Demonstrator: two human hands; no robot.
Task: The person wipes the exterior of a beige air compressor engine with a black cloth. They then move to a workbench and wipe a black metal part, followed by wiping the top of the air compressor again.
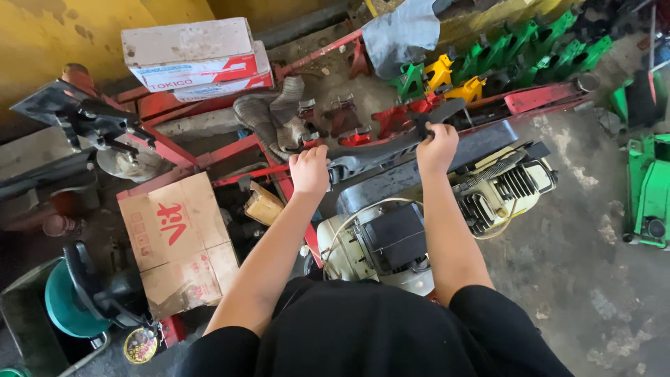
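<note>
Head view: both your hands are clenched on a long dark metal bar at frame centre.

Your left hand point(309, 169) grips the bar point(391, 145) near its left end, fist closed; your right hand point(437, 146) is wrapped around it further right, just below its forked tip. The bar lies tilted, rising toward the upper right, above a cream-coloured engine point(391, 241) and across the red steel frame point(209, 153). A brown cardboard box point(178, 241) sits at left centre, a white and red box point(192, 52) at upper left, and green stands point(544, 52) at upper right.
</note>
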